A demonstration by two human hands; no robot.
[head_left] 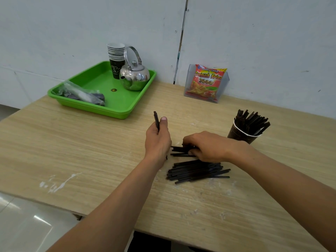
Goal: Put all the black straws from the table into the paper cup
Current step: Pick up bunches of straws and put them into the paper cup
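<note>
Mid-collection: both hands on straws, cup part full.

Left hand [157,140] is closed around a small bundle [156,120], long axis upright, tips pointing toward the table's far edge. Right hand [205,147] is curled palm-down over a few loose straws [177,149]; whether it grips them I cannot tell. The main pile [197,170] lies flat near the table's middle, toward the near edge, long axes running left-right. The paper cup [240,134] stands toward the right edge, its straws fanned up and right. Straws look light, thin, fairly stiff and likely slippery; best pinched mid-length as a bundle.
</note>
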